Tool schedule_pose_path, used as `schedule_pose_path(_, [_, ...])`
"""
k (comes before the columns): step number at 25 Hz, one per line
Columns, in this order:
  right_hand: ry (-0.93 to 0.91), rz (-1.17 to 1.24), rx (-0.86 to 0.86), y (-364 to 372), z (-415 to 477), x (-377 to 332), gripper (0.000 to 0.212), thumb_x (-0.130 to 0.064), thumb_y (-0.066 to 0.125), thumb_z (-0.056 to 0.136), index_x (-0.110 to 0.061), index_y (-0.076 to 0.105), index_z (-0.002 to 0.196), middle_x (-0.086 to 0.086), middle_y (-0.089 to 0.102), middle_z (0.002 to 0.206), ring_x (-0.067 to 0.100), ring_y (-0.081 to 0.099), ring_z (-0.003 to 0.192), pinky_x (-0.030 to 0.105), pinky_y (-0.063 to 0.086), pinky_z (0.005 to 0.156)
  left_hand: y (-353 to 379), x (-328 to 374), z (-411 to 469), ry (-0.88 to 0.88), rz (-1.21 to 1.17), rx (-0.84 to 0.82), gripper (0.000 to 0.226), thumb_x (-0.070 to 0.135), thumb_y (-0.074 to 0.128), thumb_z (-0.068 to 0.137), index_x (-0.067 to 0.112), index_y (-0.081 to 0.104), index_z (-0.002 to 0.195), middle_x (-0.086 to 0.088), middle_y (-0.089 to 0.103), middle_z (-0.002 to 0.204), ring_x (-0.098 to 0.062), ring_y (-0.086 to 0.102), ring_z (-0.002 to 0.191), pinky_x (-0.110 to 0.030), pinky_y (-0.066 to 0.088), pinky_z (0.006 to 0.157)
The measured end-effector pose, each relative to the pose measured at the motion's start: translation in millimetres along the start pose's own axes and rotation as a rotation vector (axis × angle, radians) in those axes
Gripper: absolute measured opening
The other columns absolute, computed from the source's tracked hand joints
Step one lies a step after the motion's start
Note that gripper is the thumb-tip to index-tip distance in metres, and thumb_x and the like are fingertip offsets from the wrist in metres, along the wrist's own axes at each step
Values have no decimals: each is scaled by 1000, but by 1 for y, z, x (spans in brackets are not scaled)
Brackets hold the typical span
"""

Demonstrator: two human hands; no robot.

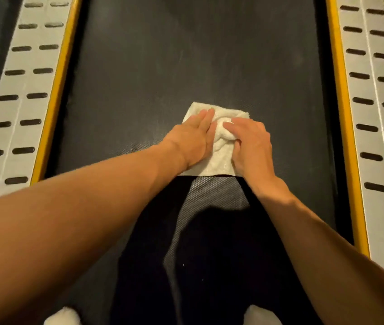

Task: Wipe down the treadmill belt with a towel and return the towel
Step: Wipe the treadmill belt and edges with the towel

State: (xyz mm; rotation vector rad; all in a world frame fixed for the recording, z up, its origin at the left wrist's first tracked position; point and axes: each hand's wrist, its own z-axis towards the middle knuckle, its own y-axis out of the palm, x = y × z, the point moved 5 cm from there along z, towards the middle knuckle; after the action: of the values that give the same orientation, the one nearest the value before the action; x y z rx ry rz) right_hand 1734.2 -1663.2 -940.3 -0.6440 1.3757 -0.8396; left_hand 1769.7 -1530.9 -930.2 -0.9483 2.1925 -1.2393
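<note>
A small folded white towel lies on the dark treadmill belt, near its middle. My left hand lies flat on the towel's left half, fingers straight and pointing forward. My right hand covers the right half, with its fingers bent over a bunched fold of the cloth at the centre. Both forearms reach in from the bottom of the view. The towel's near edge shows as a straight line between my wrists.
Yellow strips and grey side rails with dark slots run along both sides of the belt; the right rail mirrors the left. My dark-clad legs and white socks are on the near belt.
</note>
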Motion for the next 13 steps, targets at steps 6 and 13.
schedule_pose_path(6, [-44,-51,-54,-14,-18,26,47,7,57,79,-20,67,117,2,62,125,25,52,117,42,41,99,23,27,-8,84,-67,342,60,25,26,96,-4,19,148,-23,13,156,-36,14,145,-43,18,118])
schedule_pose_path(13, [-49,-73,28,-15,-37,26,47,11,57,76,-15,69,114,8,63,123,29,54,115,38,40,95,21,37,-7,136,-75,359,60,29,22,96,-3,25,147,-22,18,156,-35,19,144,-44,21,118])
